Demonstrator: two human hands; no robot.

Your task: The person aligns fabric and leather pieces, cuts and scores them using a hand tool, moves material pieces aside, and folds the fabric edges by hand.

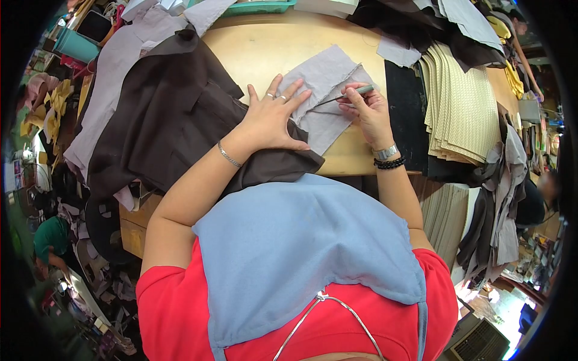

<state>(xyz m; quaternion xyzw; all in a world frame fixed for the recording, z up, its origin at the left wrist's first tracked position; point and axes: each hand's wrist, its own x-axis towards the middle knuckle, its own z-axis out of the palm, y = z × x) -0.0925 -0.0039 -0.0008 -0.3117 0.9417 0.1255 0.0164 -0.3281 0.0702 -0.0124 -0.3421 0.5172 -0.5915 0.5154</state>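
Pale grey fabric (328,129) lies on the light wooden table (250,51), with a folded or layered edge running diagonally across it. My left hand (274,117) rests with fingers spread over the left part of this fabric and over dark brown cloth (162,114). In my right hand (370,117) is a thin pointed tool (365,89) with a greenish handle, pinched between thumb and fingers. Its dark shaft points left, and the tip reaches the grey fabric near my left fingers. The exact kind of tool cannot be made out.
Stacked cream textured sheets (460,102) lie to the right, beside a black strip (406,114). More grey and dark cloth hangs at the far right. A teal tray (259,7) stands at the back edge. A person in green (51,237) bends at the far left.
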